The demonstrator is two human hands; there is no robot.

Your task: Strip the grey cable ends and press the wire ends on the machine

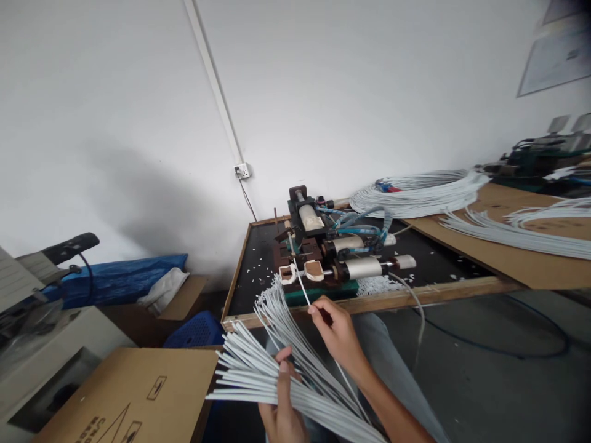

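Pinched between the thumb and forefinger of the right hand (339, 335), one thin white strand (303, 287) is held with the fingertips closed and the other fingers curled. From this grip its front end is pointed forward, up to the gap between two pale-edged blocks (314, 271) of the bench machine (310, 216); how far in its tip reaches cannot be told. To the left of the pinch and nearer the body, a thick bundle of strands (249, 369) is gripped by the left hand (284, 412), thumb closed over it, the ends fanned out. Between the two grips, more loose strands (277, 307) are draped over the wooden bench edge (388, 299), their ends close to the left block.

The single strand is supported only by a light pinch, well back from its tip — so it could be bent or sent off line if the wrist is tilted or a block edge is struck. The loose ends beside the blocks could be snagged by the strand if it is swung left. If the left grip is slackened, strands could be slid out of the fanned bundle. Fingers could be nipped — should the blocks be driven together while the pinch is brought too close.
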